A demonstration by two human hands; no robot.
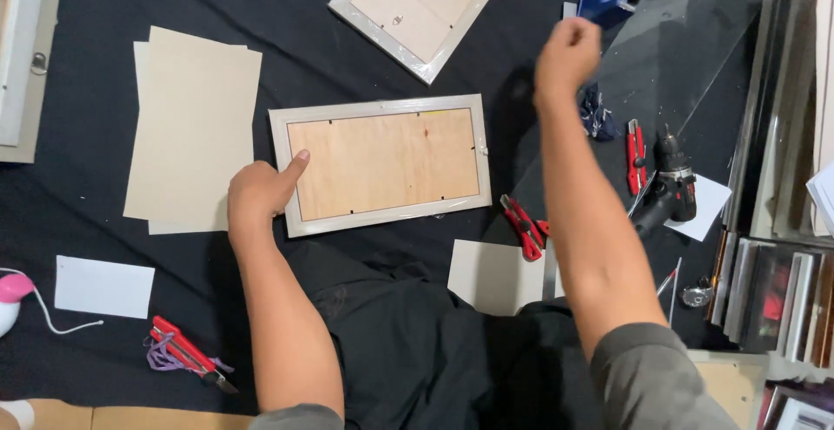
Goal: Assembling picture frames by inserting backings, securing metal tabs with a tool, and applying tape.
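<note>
Your left hand [258,194] is resting on the bottom-left corner of the picture frame [380,163], thumb pressed onto the wood backing, other fingers curled over the frame's edge, so it's pinning rather than gripping. The frame lies face down, dead centre on the black cloth [87,248]. Your right hand [566,55] is up at about 1 o'clock from the frame, balled into a fist in the air; can't tell if anything's inside it. Stack of beige boards [193,126] sits at 9 o'clock, a second frame [419,9] at 12. Red cutter [525,226] is just off the frame's lower-right corner, and a drill [670,188] is farther out at 3 o'clock.
</note>
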